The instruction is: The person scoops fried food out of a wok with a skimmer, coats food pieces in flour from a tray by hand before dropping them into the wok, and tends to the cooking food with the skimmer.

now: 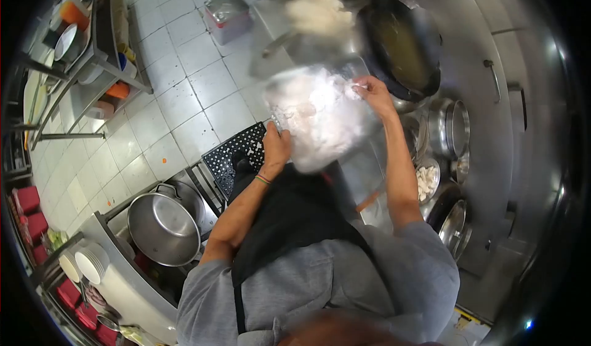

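Note:
A shallow tray (317, 121) heaped with white, powder-coated food lies in front of my body, its outline partly blurred by glare. My left hand (276, 146) is closed on the tray's left edge. At the upper right of the tray, the fingers of my right hand (373, 95) pinch a small white-coated piece (357, 90). Just beyond the right hand stands a large black pan (403, 47) with yellowish liquid in it. A pale heap of food (320, 12) shows blurred beyond the tray.
Steel pots (449, 127) and a bowl of pale pieces (427, 181) stand to the right. A big empty pot (164, 229) is at the lower left, near stacked white plates (92, 263). A black perforated mat (237, 155) lies on the tiled floor, and a shelf rack (92, 57) stands upper left.

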Tool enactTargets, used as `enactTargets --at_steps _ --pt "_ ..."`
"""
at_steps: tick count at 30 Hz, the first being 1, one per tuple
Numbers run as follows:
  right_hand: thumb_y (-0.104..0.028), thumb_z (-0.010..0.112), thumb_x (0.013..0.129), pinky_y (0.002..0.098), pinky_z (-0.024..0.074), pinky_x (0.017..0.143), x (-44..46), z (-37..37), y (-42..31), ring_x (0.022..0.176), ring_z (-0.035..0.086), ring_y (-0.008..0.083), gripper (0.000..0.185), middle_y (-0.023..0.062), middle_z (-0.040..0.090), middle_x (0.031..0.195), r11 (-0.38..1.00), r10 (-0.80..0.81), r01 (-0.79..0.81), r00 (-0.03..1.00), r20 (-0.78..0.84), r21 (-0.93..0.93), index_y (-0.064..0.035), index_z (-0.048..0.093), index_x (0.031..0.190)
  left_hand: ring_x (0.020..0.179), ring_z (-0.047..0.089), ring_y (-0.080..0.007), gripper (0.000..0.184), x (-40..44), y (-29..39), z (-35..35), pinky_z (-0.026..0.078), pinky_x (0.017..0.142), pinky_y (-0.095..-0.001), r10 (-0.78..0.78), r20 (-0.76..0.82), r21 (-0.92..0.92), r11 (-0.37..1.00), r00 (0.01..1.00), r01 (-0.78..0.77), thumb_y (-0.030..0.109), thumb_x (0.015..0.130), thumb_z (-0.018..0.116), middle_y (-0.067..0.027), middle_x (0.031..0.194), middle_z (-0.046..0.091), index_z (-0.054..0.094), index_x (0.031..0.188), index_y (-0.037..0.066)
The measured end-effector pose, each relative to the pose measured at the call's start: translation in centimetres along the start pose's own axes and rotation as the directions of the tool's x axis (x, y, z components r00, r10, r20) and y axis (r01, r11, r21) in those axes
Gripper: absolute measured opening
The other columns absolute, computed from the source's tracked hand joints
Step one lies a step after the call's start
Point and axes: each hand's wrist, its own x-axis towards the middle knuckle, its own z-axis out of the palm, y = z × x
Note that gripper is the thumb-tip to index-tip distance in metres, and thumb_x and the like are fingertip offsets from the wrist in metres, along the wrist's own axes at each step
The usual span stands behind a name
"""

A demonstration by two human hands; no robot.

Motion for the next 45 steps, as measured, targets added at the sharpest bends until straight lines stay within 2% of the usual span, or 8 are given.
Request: enactTargets --at_steps 5,8,12,16,24,33,36,45 --pt "0.004 0.066 0.081 0.0221 0.0429 0.073 -0.9 -0.3 -1.4 0.087 0.056 0.0116 0.017 0.0059 0.065 0.097 0.957 0.069 -0.048 0.996 -0.063 0.286 -0.0027 0.065 0.096 0.067 0.061 -0.0361 0.019 0.1 -0.2 -0.1 0.047 0.063 -0.0431 0.013 0.023 -0.034 0.999 1.000 -0.012 0.008 0.082 0.050 -0.0250 0.073 0.059 0.048 0.095 -0.005" --pt "0.009 0.062 0.078 0.0244 0.0444 0.077 -0.1 -1.1 2.3 0.089 0.057 0.0133 0.025 0.0066 0.065 0.096 0.957 0.120 -0.105 0.992 0.040 -0.271 -0.0022 0.066 0.100 0.065 0.060 -0.0350 0.016 0.0 0.5 -0.5 0.047 0.061 -0.0423 -0.063 0.066 0.030 0.998 0.996 0.062 0.008 0.082 0.051 -0.0230 0.071 0.059 0.047 0.092 -0.005" --pt "0.003 0.062 0.076 0.0273 0.0455 0.082 -1.5 -2.3 0.9 0.090 0.059 0.0160 0.023 0.0078 0.066 0.098 0.923 0.139 -0.141 0.990 0.029 0.358 0.0001 0.067 0.098 0.059 0.057 -0.0282 0.016 0.0 -0.3 0.0 0.046 0.056 -0.0402 -0.009 0.002 0.009 1.000 1.000 0.009 0.009 0.083 0.052 -0.0200 0.067 0.058 0.046 0.090 -0.004" --pt "0.001 0.062 0.080 0.0277 0.0461 0.084 -1.6 -2.5 3.9 0.091 0.060 0.0158 0.019 0.0057 0.068 0.098 0.961 0.010 0.003 0.999 0.046 -0.278 -0.0021 0.067 0.098 0.057 0.054 -0.0210 0.015 0.1 -1.0 0.3 0.044 0.054 -0.0381 -0.036 0.008 0.073 0.997 0.999 0.035 0.010 0.084 0.052 -0.0158 0.067 0.056 0.048 0.089 -0.004" --pt "0.011 0.065 0.075 0.0229 0.0478 0.074 -2.1 -11.1 -8.2 0.085 0.059 0.0108 0.032 0.0019 0.057 0.097 0.925 -0.360 0.320 0.911 -0.203 -0.204 -0.0035 0.067 0.103 0.043 0.049 -0.0196 0.014 -0.3 1.2 -0.2 0.040 0.041 -0.0363 -0.164 0.025 -0.025 0.986 0.986 0.165 0.010 0.084 0.050 -0.0127 0.061 0.053 0.045 0.084 -0.003" --pt "-0.006 0.060 0.075 0.0393 0.0504 0.081 12.8 -22.4 3.6 0.092 0.066 0.0313 0.021 0.0163 0.069 0.094 0.483 -0.209 -0.092 0.954 -0.217 -0.871 -0.0046 0.069 0.094 0.037 0.044 -0.0141 0.008 -0.8 2.1 -0.5 0.037 0.030 -0.0291 -0.161 0.088 -0.098 0.981 0.983 0.170 0.008 0.088 0.047 -0.0057 0.060 0.049 0.045 0.088 0.000" --pt "-0.009 0.060 0.079 0.0412 0.0516 0.081 10.2 -20.8 1.6 0.091 0.065 0.0377 0.016 0.0193 0.068 0.090 0.489 -0.565 0.064 0.783 -0.260 -0.870 -0.0053 0.071 0.091 0.040 0.048 -0.0172 0.011 -0.5 1.6 -0.7 0.039 0.032 -0.0312 -0.170 0.101 -0.129 0.975 0.980 0.182 0.007 0.085 0.050 -0.0083 0.060 0.050 0.044 0.089 -0.001" --pt "-0.010 0.075 0.076 0.0352 0.0503 0.073 -3.1 3.9 2.5 0.077 0.063 0.0207 0.021 0.0145 0.066 0.087 0.838 -0.406 0.307 0.903 -0.141 -0.452 -0.0008 0.066 0.092 0.043 0.050 -0.0207 0.013 0.0 0.1 -0.4 0.041 0.039 -0.0364 -0.161 0.093 -0.108 0.979 0.983 0.170 0.009 0.085 0.051 -0.0126 0.060 0.052 0.045 0.089 -0.002"
